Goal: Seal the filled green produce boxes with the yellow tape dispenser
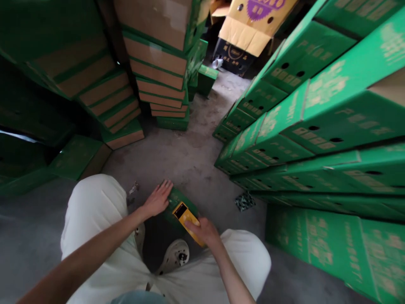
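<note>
A flat green cardboard box [179, 198] lies on the grey concrete floor between my knees. My left hand [158, 197] rests on its left end, fingers stretched out flat. My right hand [204, 230] is closed around a yellow handheld tool [186, 217] with a dark front end, held against the top of the box. My legs in white trousers frame the spot, and one pale shoe [175, 254] shows below the box.
Stacks of green cartons [316, 126] wall in the right side. Green-and-brown cartons [158, 76] pile up at back left. A yellow carton [253, 21] leans at the far end. A small dark patterned scrap [244, 201] lies on the floor [186, 156].
</note>
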Available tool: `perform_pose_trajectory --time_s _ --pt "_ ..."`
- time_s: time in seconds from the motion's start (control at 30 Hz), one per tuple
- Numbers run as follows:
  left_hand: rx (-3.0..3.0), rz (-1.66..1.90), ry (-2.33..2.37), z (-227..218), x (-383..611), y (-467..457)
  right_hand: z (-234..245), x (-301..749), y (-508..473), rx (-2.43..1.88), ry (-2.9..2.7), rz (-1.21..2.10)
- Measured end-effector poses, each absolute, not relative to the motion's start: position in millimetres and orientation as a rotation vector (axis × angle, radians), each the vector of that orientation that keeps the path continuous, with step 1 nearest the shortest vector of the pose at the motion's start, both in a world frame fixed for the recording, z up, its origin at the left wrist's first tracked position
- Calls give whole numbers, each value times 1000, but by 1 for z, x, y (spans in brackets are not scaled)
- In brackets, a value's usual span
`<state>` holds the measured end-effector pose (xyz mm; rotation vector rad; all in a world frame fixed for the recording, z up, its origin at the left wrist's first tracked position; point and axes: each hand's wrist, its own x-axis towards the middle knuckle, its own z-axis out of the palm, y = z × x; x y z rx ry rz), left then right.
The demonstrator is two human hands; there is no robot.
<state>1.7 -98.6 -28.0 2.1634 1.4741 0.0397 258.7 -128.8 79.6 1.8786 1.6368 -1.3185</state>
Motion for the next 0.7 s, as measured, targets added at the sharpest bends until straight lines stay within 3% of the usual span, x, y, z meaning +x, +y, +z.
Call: perform_pose_trajectory --time_s 0.13,0.7 --pt "2557 -212 1040 -21 11 -119 84 254 -128 1905 1618 -1296" --pt "2620 -266 1150 -33 20 -113 89 404 -161 1748 1362 -1659"
